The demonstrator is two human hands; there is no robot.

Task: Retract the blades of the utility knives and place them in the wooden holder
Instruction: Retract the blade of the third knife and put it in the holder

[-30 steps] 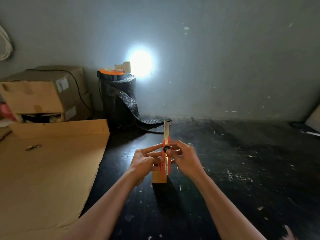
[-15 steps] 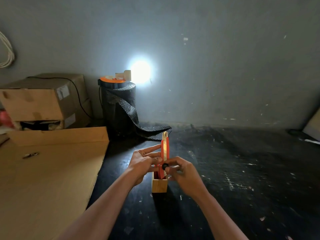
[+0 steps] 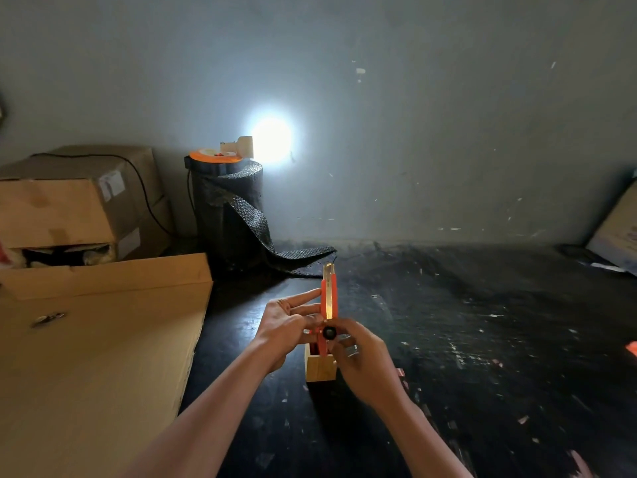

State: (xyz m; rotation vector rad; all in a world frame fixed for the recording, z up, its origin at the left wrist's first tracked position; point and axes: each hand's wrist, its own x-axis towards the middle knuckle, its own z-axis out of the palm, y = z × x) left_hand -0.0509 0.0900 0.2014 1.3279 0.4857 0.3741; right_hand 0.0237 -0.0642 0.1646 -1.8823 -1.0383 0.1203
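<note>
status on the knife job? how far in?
Done: nothing clearly stowed; the wooden holder shows something red inside, unclear what. In hand: both hands hold one orange utility knife upright over the holder, right hand at its black slider knob, left hand steadying. A short blade tip protrudes. Left: finish retracting, seat the knife.

The scene was dim, lit mainly by a lamp (image 3: 245, 146) whose white glare bloomed on the wall (image 3: 448, 115) just right of it. Away from the lamp the dark table (image 3: 482, 339) faded into shadow, and the frame's edges bowed and looked soft.
</note>
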